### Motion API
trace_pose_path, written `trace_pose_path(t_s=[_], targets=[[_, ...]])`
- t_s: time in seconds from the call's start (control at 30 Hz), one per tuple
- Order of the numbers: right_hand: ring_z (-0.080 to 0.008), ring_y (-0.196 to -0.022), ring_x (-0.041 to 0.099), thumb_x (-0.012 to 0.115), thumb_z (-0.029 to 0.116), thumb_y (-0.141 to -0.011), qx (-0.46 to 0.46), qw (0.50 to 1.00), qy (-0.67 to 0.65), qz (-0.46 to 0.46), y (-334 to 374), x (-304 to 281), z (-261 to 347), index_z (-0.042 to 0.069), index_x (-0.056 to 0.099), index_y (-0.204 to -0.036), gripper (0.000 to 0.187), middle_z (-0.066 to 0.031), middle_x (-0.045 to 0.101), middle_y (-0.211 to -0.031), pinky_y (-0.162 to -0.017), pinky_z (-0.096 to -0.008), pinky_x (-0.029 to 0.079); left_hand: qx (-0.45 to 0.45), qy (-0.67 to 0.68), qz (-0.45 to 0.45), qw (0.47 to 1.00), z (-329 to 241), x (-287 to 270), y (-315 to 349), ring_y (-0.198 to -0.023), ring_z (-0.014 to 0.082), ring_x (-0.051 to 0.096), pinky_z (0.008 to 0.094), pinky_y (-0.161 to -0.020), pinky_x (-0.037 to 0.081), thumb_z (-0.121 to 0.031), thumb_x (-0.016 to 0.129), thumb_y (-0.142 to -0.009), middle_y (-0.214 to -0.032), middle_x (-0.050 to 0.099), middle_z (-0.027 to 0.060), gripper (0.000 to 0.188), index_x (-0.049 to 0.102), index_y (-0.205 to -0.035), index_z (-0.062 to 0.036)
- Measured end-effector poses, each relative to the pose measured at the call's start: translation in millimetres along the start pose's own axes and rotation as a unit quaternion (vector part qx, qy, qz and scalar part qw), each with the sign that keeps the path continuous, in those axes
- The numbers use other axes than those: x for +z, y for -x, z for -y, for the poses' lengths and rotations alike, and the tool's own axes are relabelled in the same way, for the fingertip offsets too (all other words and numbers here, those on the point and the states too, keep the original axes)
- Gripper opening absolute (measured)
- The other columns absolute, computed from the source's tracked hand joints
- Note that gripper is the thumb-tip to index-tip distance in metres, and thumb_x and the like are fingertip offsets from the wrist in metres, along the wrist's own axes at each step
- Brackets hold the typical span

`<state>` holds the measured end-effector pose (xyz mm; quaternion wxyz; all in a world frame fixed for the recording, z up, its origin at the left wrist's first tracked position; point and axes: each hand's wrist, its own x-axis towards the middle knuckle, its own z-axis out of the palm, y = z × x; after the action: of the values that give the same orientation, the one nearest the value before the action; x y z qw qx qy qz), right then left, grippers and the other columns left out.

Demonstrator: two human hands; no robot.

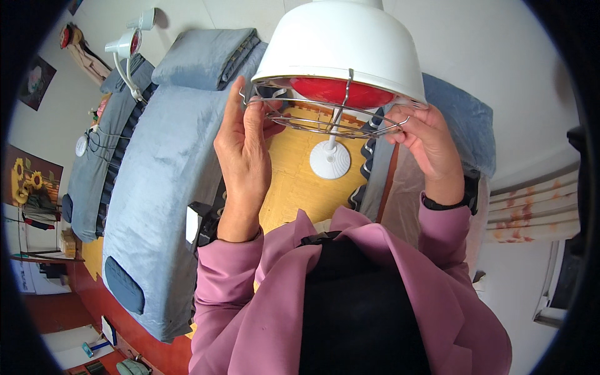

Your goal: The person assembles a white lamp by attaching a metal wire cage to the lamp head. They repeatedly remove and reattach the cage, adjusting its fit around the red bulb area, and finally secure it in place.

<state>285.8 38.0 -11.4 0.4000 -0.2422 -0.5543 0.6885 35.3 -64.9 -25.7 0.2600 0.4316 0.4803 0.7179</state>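
A large white lamp shade (337, 44) with a red bulb (340, 92) inside fills the top middle of the head view. Just under its rim sits a round metal wire guard (347, 87); one bent wire arm reaches up over the rim's near side. My left hand (244, 147) grips the guard's left side between thumb and fingers, with one finger pointing up beside a bent hook. On the other side, my right hand (428, 134) pinches the guard near another hook, close to the rim. Some fingertips of both hands are hidden behind the wires.
The lamp's round white base (330, 159) stands on yellow floor mats (284, 187). A grey-blue covered bed (165, 156) lies to the left, another bed (465, 125) to the right. Farther left are a smaller white lamp (123, 47) and a third bed (94, 181).
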Motion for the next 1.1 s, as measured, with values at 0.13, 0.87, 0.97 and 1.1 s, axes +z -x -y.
trace_pose_path(t_s=[0.13, 0.87, 0.97, 1.1], targets=[[-0.0135, -0.077, 0.062, 0.062, 0.007, -0.095, -0.068, 0.986, 0.015, -0.154, 9.1, 3.3, -18.6, -0.003, 0.066, -0.111, 0.019, -0.0092, 0.069, -0.092, -0.071, -0.0271, 0.05, 0.042, -0.031, 0.003, 0.999, 3.9, 13.4, 3.4, -0.09, 0.0135, 0.068, 0.0279, -0.077, 0.058, -0.02, 0.05, -0.108, -0.104, 0.072, 0.0126, 0.044, 0.049, -0.145, 0.0044], [-0.0163, -0.082, 0.072, 0.066, 0.005, -0.098, -0.261, 0.918, 0.101, -0.281, 2.8, 27.9, -49.2, -0.009, 0.068, -0.117, 0.023, -0.012, 0.075, -0.094, -0.079, -0.0263, 0.055, 0.082, 0.019, -0.054, 0.995, 14.2, 30.5, 3.3, -0.085, 0.0163, 0.068, 0.0308, -0.081, 0.058, -0.013, 0.045, -0.108, -0.101, 0.069, 0.0137, 0.039, 0.046, -0.14, 0.0098], [-0.0149, -0.086, 0.071, 0.066, 0.006, -0.099, -0.285, 0.906, 0.076, -0.303, 5.1, 40.3, -55.1, -0.008, 0.068, -0.117, 0.024, -0.0102, 0.074, -0.094, -0.08, -0.0256, 0.055, 0.085, -0.023, -0.079, 0.993, 16.7, 27.9, 1.0, -0.083, 0.0212, 0.071, 0.0323, -0.073, 0.059, -0.024, 0.048, -0.109, -0.101, 0.069, 0.0167, 0.038, 0.05, -0.131, 0.0074], [-0.0149, -0.091, 0.07, 0.063, 0.007, -0.101, -0.314, 0.915, 0.057, -0.247, 10.0, 43.5, -55.5, -0.008, 0.066, -0.119, 0.024, -0.0114, 0.073, -0.097, -0.086, -0.0277, 0.056, 0.126, -0.02, -0.063, 0.99, 23.9, 19.4, 0.6, -0.079, 0.0201, 0.07, 0.0327, -0.07, 0.06, -0.023, 0.046, -0.109, -0.1, 0.069, 0.0162, 0.032, 0.054, -0.123, 0.0048]])
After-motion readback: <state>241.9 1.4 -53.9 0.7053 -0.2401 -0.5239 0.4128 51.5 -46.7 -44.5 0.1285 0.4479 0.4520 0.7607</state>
